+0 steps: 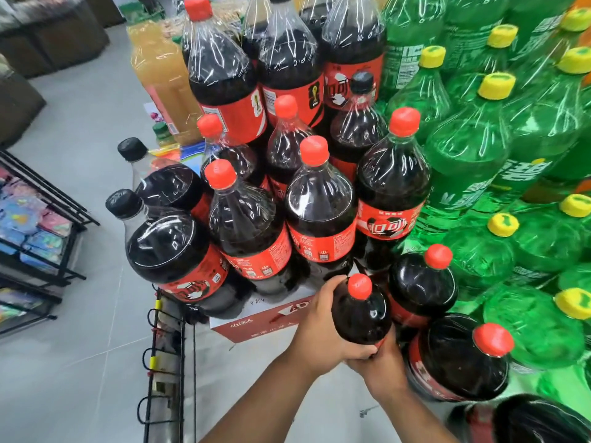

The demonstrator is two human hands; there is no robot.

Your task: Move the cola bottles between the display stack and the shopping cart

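Where the two hands meet: a red-capped cola bottle (pixel 359 314) is held at the near edge of the stack, its cap tipped toward the far side.
Left hand (pixel 319 321): wrapped round the bottle's left flank, with the thumb up by the shoulder and the fingers curled under the body.
Right hand (pixel 385 367): clasped round the bottle's lower end from the near right, fingers curled on it.
Neighbouring colas (pixel 422 282): two more red-capped bottles just right of the held one; I cannot tell whether they touch it.
Display stack (pixel 319 203): tiers of large cola bottles, many shrink-wrapped, rising toward the far side.
Black-capped colas (pixel 166 247): two at the stack's left edge.
Red carton (pixel 256 324): under the front tier, just left of the hands.
Green soda bottles (pixel 473 148): yellow-capped, banked up along the right, touching the colas.
Orange drink bottle (pixel 163 75): far left of the stack.
Black wire frame (pixel 166 362): near left beside the carton, with yellow clips on it; I cannot tell whether it belongs to the cart.
Shelf rack (pixel 38 225): at the left edge, holding colourful packets.
Floor (pixel 80 362): pale grey tiles.
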